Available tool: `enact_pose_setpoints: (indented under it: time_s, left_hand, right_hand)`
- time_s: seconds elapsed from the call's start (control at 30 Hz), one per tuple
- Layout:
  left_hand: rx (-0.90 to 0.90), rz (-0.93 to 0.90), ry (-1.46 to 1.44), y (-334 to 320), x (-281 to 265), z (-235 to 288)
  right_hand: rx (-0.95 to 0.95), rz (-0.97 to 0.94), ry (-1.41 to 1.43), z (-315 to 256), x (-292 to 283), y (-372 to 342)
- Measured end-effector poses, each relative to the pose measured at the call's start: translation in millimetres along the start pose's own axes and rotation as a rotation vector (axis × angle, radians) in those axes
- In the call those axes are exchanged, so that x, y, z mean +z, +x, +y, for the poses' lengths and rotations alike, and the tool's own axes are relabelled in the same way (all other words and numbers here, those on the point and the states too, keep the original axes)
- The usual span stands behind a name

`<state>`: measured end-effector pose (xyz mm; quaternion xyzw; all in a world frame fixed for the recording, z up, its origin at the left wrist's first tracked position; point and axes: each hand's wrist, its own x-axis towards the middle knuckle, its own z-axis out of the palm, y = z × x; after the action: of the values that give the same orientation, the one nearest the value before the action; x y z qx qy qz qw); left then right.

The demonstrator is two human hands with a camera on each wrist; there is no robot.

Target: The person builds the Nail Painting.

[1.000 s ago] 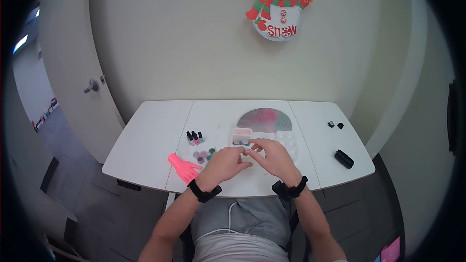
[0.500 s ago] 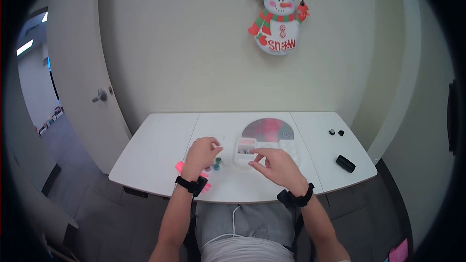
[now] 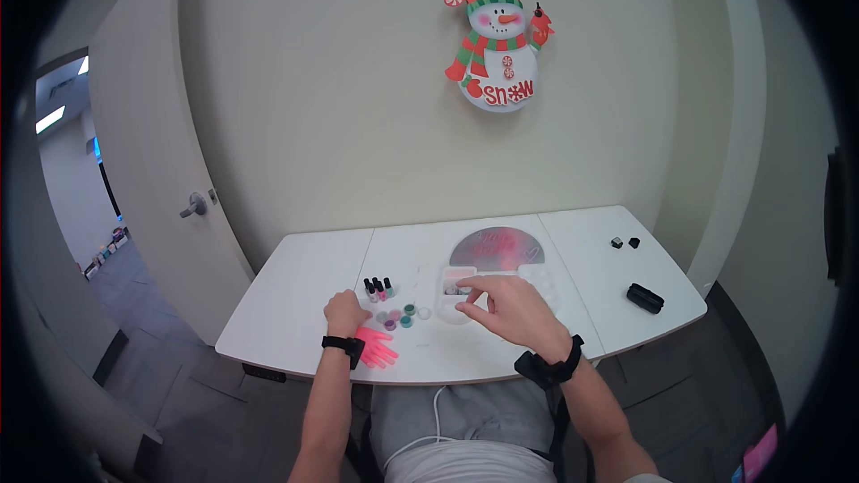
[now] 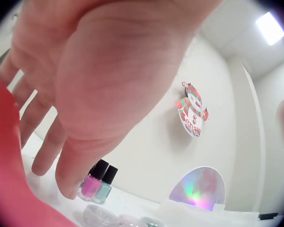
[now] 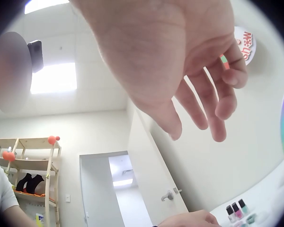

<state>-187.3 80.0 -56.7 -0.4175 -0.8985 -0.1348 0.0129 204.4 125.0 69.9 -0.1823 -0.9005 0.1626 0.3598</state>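
1. White bench (image 3: pixel 613 331): front edge near the pink model hand (image 3: pixel 378 351); wide gap between right hand (image 3: pixel 508 309) and black case (image 3: pixel 645 298).
2. Right hand: over the white tray (image 3: pixel 446 308), fingers loosely curved, apart.
3. Left hand (image 3: pixel 345 312): beside the pink model hand, contact unclear; fingers straight, apart.
4. Polish bottles (image 3: pixel 379 290): near left hand.

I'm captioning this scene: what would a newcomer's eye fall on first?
Probably the colourful snowman sign on the wall beyond the white table. Next, the pink model hand near the table's front edge, close to the person's left hand. Then the shiny half-round panel toward the table's back.
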Motion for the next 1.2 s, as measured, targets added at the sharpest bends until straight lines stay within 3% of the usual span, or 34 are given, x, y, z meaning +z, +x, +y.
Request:
enact_pose_setpoints:
  time_s: [0.13, 0.23, 0.37, 0.43, 0.5, 0.6, 0.63, 0.7, 0.73, 0.8, 0.9, 1.03, 1.13, 1.2]
  left_hand:
    - [-0.038, 0.115, 0.014, 7.6, 11.3, -4.6]
    - [-0.091, -0.007, -0.032, 5.5, -5.6, -4.0]
    - [-0.086, 0.014, -0.061, 5.6, -20.9, -12.6]
    - [-0.09, 0.158, -0.291, 1.4, -41.7, -6.6]
    - [-0.102, 0.106, -0.358, -14.7, -66.3, 14.4]
    - [0.326, 0.009, -0.634, -26.9, -63.6, 54.9]
    - [0.334, -0.006, -0.62, -32.5, -58.3, 74.1]
    - [0.584, -0.026, -0.615, -47.1, -44.8, 117.2]
    - [0.589, -0.042, -0.615, -51.0, -35.1, 130.2]
    - [0.575, -0.06, -0.403, -42.8, -20.9, 156.5]
    - [0.622, -0.041, -0.306, -33.9, -2.4, 180.7]
    - [0.721, -0.042, -0.239, -20.2, 16.1, 180.8]
    - [0.853, -0.072, -0.347, -11.0, 24.8, 171.6]
    - [0.907, 0.011, -0.283, -3.6, 32.0, 168.0]
  right_hand:
    - [0.066, -0.061, 0.006, -2.3, -4.4, 1.0]
    - [0.061, -0.064, 0.013, 4.7, -1.3, 5.3]
    - [0.077, -0.094, 0.009, 10.9, 0.8, 7.5]
    - [0.092, -0.097, 0.005, 14.2, 4.2, 3.9]
    - [0.108, -0.113, -0.006, 21.7, 4.8, 3.3]
    - [0.056, -0.11, -0.111, 43.3, 17.6, -4.5]
    - [0.074, -0.101, -0.102, 49.9, 22.7, -6.0]
    - [0.085, -0.229, -0.208, 65.5, 32.5, -12.9]
    - [0.102, -0.23, -0.206, 74.4, 42.6, -20.5]
    - [0.048, -0.423, -0.362, 92.7, 62.1, -27.4]
    - [0.006, -0.434, -0.525, 105.9, 82.1, -43.9]
    - [0.185, -0.568, -0.446, 104.1, 80.8, -41.8]
    - [0.229, -0.555, -0.371, 103.8, 78.9, -37.9]
    - [0.214, -0.553, -0.382, 104.5, 78.6, -37.7]
